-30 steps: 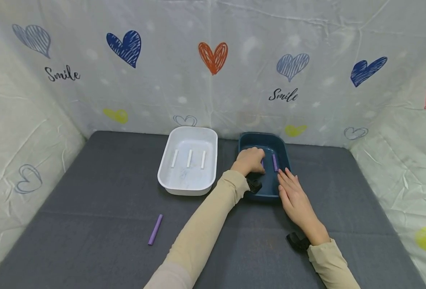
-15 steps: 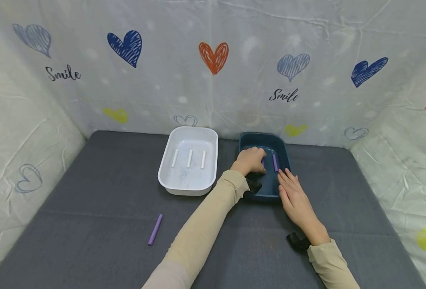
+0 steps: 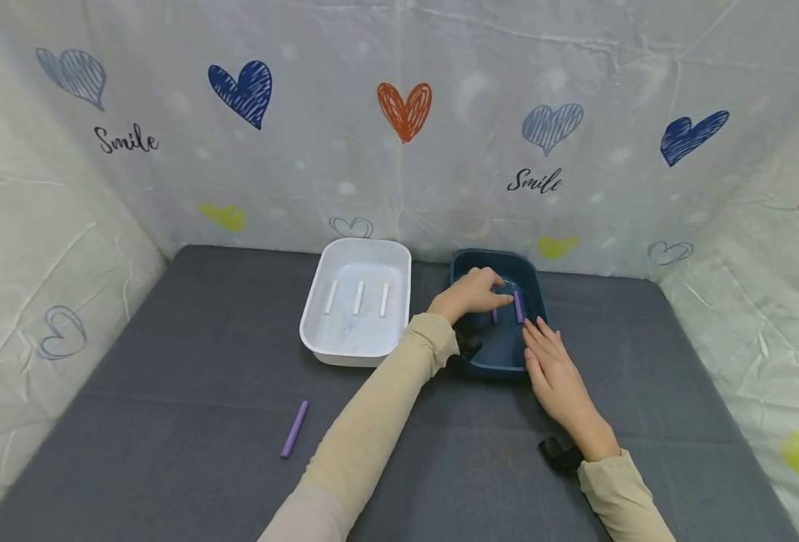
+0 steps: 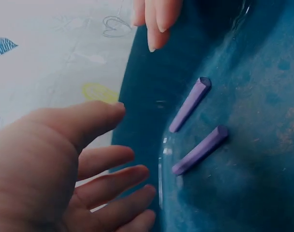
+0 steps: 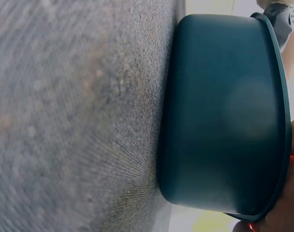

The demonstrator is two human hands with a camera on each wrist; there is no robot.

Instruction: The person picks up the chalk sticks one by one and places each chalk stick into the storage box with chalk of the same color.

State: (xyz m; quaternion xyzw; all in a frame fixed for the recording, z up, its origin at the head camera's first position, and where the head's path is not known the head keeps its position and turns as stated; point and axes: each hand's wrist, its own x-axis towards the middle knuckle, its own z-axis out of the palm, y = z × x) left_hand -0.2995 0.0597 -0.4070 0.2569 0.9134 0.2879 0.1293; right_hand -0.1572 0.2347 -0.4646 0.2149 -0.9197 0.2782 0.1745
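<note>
My left hand (image 3: 470,293) hovers over the dark blue bin (image 3: 504,370) with its fingers spread and nothing between them. Inside the bin two purple chalk sticks lie apart on the floor: one (image 3: 518,307) by the right wall, the other (image 3: 495,316) partly hidden under the hand in the head view. The left wrist view shows both, a farther stick (image 4: 191,104) and a nearer stick (image 4: 201,151), clear of the thumb and fingers. My right hand (image 3: 558,376) rests against the bin's right rim, fingers straight.
To the left stands a white bin (image 3: 352,348) with three white chalk sticks (image 3: 358,298) in a row. Another purple chalk stick (image 3: 294,429) lies on the grey tabletop (image 3: 189,421). A heart-printed curtain (image 3: 345,113) closes off the back.
My left hand has let go of a purple chalk stick in the blue bin, spread its fingers and lifted slightly. The right hand stays at the rim.
</note>
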